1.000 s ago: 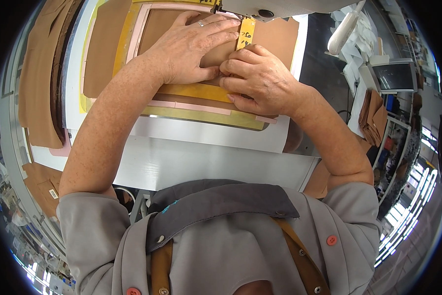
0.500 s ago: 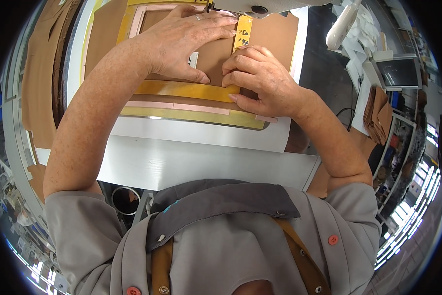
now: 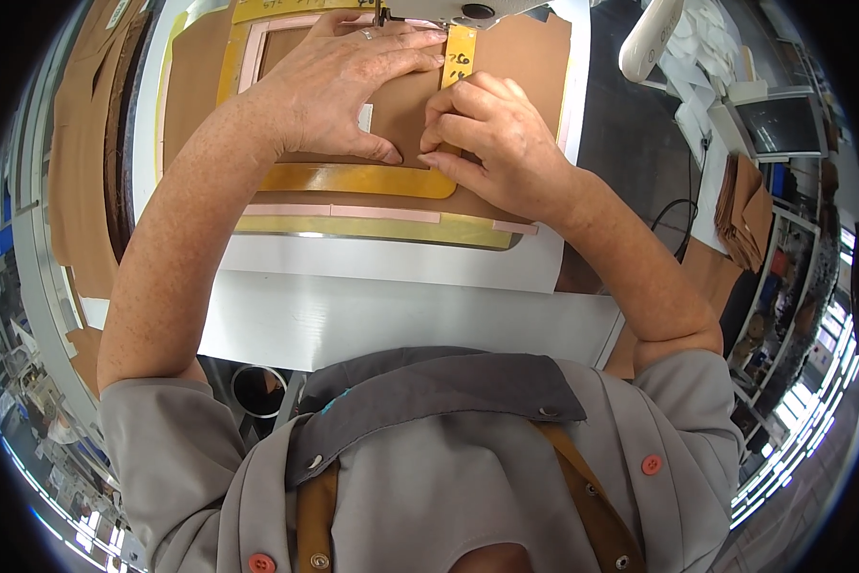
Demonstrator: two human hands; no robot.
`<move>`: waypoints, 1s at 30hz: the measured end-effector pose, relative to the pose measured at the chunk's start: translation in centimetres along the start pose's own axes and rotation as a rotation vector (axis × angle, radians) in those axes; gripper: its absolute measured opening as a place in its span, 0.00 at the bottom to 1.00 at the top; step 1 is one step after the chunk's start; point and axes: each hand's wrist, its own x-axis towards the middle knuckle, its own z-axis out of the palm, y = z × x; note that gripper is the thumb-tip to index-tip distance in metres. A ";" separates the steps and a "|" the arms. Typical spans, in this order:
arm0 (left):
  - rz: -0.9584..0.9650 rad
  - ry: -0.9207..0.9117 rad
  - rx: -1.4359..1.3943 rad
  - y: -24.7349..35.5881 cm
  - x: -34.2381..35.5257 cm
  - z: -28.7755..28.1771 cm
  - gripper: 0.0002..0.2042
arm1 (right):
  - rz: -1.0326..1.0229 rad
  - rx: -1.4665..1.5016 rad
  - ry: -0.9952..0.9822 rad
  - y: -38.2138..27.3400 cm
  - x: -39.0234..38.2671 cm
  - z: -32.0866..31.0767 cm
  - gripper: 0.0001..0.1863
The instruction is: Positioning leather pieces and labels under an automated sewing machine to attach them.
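The left hand [image 3: 329, 91], a ring on one finger, lies with fingers and thumb spread wide on a smooth brown flat sheet [image 3: 399, 113] at the upper centre of the frame. A small white patch [image 3: 365, 117] shows between its thumb and forefinger. The right hand [image 3: 501, 143], just right of centre, has its fingers curled and its thumb close to them; whether they pinch anything, I cannot tell. It rests over the lower right corner of a flat yellow rectangular frame [image 3: 353, 179] with dark handwriting, which lies around the brown sheet's middle. Pink narrow strips [image 3: 386, 212] and a pale yellow border [image 3: 381, 226] run below it, above a white flat sheet [image 3: 506, 263]. At the top edge, a white machine head [image 3: 429, 10] overhangs the left fingertips. Brown stacked sheets [image 3: 81, 191] lie at the upper left; a brown folded bundle [image 3: 742, 210] lies at the right.
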 end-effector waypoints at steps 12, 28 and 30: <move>-0.020 0.062 -0.062 0.1 0.0 0.6 0.53 | 0.287 0.071 -0.370 -0.9 3.4 -1.4 0.06; 0.070 0.248 -0.165 0.0 -5.7 1.8 0.15 | 0.313 -0.016 -0.376 -0.8 3.1 -1.0 0.02; 0.031 0.185 -0.248 1.9 -6.8 2.7 0.13 | 0.310 -0.024 -0.360 -0.7 3.0 -0.9 0.02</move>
